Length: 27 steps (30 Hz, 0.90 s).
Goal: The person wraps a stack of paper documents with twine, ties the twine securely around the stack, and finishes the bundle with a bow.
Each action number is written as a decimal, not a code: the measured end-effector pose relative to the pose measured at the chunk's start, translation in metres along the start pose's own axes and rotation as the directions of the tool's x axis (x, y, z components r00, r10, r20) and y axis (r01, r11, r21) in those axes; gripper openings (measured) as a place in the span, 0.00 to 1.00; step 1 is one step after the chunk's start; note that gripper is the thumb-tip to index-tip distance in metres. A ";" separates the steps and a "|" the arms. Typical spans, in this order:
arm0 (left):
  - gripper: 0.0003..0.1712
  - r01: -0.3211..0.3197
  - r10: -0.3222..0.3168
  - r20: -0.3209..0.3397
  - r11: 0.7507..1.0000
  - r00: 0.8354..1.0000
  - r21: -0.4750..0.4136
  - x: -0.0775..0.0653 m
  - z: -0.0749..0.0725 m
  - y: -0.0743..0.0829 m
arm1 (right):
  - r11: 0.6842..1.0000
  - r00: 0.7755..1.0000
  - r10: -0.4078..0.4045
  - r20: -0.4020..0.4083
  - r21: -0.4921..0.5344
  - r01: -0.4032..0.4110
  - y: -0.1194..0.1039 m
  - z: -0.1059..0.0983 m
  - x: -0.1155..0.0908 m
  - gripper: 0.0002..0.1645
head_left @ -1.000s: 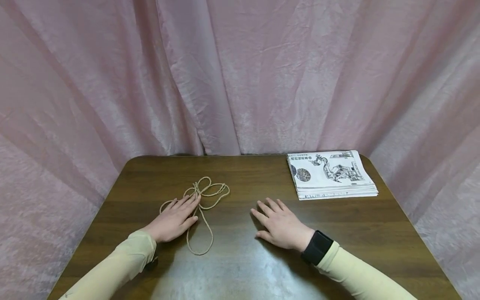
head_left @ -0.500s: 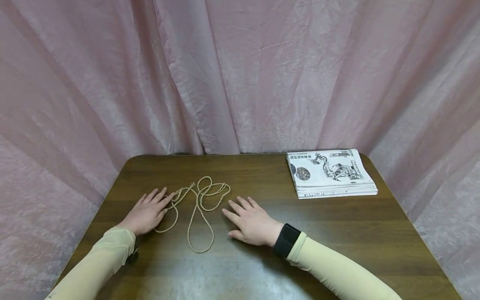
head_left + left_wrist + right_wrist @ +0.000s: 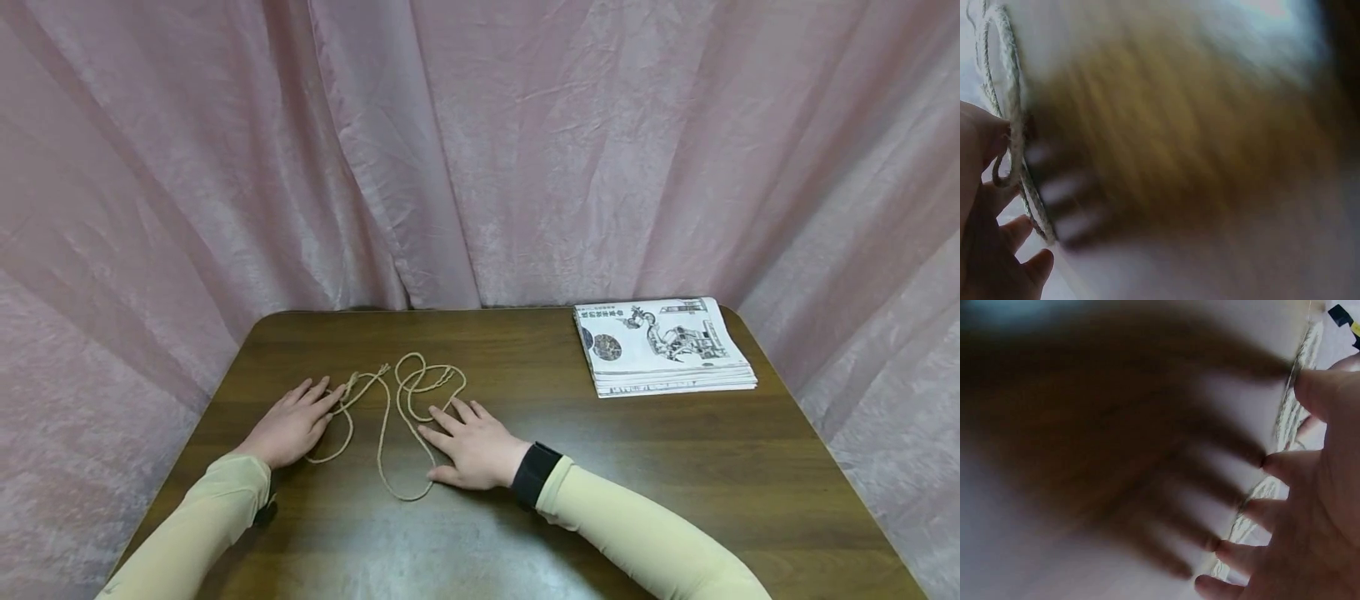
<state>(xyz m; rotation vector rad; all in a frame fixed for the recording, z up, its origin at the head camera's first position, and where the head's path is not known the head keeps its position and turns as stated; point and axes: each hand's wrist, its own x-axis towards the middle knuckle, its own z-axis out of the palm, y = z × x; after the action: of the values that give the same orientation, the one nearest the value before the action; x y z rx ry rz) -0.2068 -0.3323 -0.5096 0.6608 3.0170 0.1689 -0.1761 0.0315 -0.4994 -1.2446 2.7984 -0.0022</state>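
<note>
A thin beige rope (image 3: pixel 406 387) lies in loose loops on the wooden table (image 3: pixel 645 483), left of the middle. My left hand (image 3: pixel 288 423) is laid palm down with fingers spread, its thumb and index finger touching the rope's left bundle. In the left wrist view the rope (image 3: pixel 1015 106) runs beside the thumb and under the fingers. Over the rope's right loop my right hand (image 3: pixel 476 450) rests with spread fingers, their tips at the strands. The right wrist view has the rope (image 3: pixel 1286 419) along the straight fingertips. Neither hand curls round it.
A stack of folded newspapers (image 3: pixel 667 346) sits at the table's back right corner. Pink curtains (image 3: pixel 525 158) hang right behind the back edge and at both sides. A black band (image 3: pixel 535 473) is on the right wrist.
My left hand has slid left, drawing part of the rope with it and spreading the bundle. My right hand has moved left from the bare table onto the rope's right loop.
</note>
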 end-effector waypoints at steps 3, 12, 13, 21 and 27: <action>0.31 0.017 -0.017 0.006 1.000 1.000 -0.003 -0.003 0.000 -0.006 | 1.000 1.000 0.027 -0.012 0.003 -0.027 0.009 0.002 -0.014 0.45; 0.32 0.041 -0.041 -0.002 0.999 0.999 -0.032 -0.011 0.005 -0.026 | 0.997 0.996 0.078 -0.034 0.033 -0.077 0.043 -0.001 -0.086 0.48; 0.32 0.041 -0.041 0.003 0.999 0.999 -0.030 -0.011 0.005 -0.029 | 0.995 0.996 0.087 -0.033 0.042 -0.085 0.047 -0.001 -0.095 0.48; 0.33 0.071 -0.069 0.054 0.996 0.996 -0.047 -0.018 -0.010 -0.024 | 0.964 0.970 0.241 -0.019 0.122 -0.237 0.077 -0.008 -0.178 0.44; 0.34 0.116 -0.111 0.102 0.992 0.989 -0.047 -0.025 -0.024 -0.024 | 0.907 0.927 0.374 0.028 0.196 -0.372 0.098 -0.015 -0.236 0.40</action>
<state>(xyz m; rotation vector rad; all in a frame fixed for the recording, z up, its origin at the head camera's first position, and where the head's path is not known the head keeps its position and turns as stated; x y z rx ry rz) -0.1956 -0.3667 -0.4883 0.4767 2.9335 0.2034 -0.0927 0.2716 -0.4707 -0.6544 2.9092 -0.2576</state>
